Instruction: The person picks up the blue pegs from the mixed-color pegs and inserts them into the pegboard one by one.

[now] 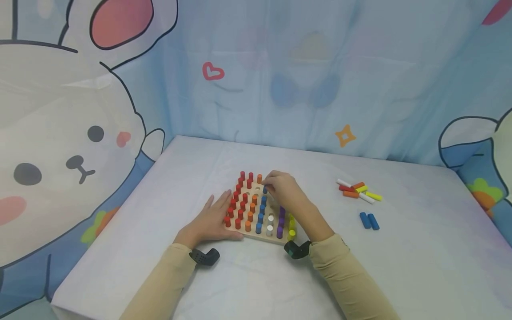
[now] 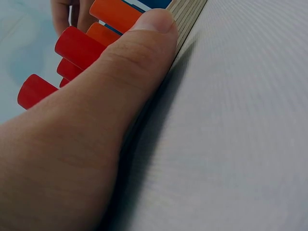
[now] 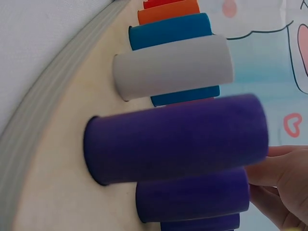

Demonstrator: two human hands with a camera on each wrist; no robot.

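A wooden pegboard [image 1: 256,236] bears columns of upright red, orange, blue, white, purple and yellow pegs. My left hand [image 1: 212,222] rests against its left side with fingers extended; in the left wrist view the thumb [image 2: 144,36] lies along the front edge beside an orange peg [image 2: 115,14]. At the board's far side, my right hand [image 1: 286,190] pinches a blue peg [image 1: 265,190] over the blue column. Bare holes show in the far rows left of that peg. In the right wrist view, a purple peg [image 3: 178,139] and a white peg [image 3: 175,67] stand in front of the right fingers.
Right of the board lies a loose group of pegs, among them a red peg [image 1: 346,188], a yellow peg [image 1: 374,196] and a white peg [image 1: 366,198]. Nearer, two blue pegs [image 1: 365,220] lie side by side. A printed curtain [image 1: 256,98] hangs behind the white table [image 1: 420,249].
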